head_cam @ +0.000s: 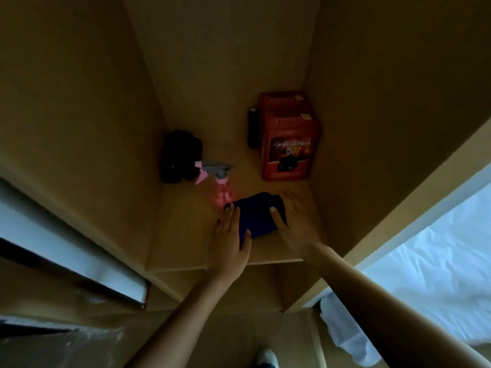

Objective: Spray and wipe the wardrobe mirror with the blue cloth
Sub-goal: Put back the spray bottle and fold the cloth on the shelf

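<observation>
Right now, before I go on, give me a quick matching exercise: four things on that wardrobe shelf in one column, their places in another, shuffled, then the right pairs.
Things:
1. blue cloth
2. pink spray bottle
3. red box
4. black bundle

Places:
A. back right corner of the shelf
B. far left, against the side wall
C. between the left hand and the right hand, near the front edge
D. standing just left of the cloth, trigger pointing left

Pairs: 1-C, 2-D, 3-A, 4-B
</observation>
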### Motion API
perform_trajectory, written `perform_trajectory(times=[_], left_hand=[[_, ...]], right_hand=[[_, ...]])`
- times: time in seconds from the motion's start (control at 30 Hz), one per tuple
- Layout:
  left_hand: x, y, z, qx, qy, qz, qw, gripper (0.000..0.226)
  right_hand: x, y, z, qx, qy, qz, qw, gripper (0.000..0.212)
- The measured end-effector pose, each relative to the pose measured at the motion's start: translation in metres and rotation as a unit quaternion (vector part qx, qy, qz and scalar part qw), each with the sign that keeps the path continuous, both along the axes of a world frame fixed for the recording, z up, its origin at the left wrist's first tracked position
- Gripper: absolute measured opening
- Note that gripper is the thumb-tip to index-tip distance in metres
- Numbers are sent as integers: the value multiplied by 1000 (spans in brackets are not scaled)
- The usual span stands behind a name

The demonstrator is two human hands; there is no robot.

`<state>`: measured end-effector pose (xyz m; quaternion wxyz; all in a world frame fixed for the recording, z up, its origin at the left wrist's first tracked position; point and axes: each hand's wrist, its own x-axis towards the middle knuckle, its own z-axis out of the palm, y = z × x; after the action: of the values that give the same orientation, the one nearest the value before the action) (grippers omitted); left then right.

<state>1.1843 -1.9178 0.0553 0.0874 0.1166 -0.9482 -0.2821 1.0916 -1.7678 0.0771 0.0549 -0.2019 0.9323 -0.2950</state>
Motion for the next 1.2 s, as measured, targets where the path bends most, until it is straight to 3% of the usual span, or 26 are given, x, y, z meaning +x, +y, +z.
perform_trajectory(times=[0.3,0.5,0.57,0.67,0.77,0.9,1.07,1.2], left_hand=[[-27,6,-17,13,-29,47,998,56],[-37,4,-13,122,60,119,984,54],[-41,0,-11,189,75,168,965,51],[-49,-11,-19,245,30,214,945,53],[-50,-18,-20,270,-15,199,942,41],[-46,-21,-11,359,-24,118,926,32],[-31,-26,-12,256,-24,49,965,27],[-10,-34,-1,308,-36,-12,951,27]], right_hand=[[-26,-9,-31,-19,-69,-56,996,59],[-45,-18,-52,-68,-129,-102,984,72],[-50,-20,-40,-129,-170,-142,967,74],[-61,-12,-29,-198,-296,-171,919,76],[-66,1,-24,-214,-368,-150,892,52],[-58,14,-23,-210,-342,-120,908,34],[-40,17,-7,-298,-304,-91,901,34],[-27,21,26,-344,-301,-13,889,40]])
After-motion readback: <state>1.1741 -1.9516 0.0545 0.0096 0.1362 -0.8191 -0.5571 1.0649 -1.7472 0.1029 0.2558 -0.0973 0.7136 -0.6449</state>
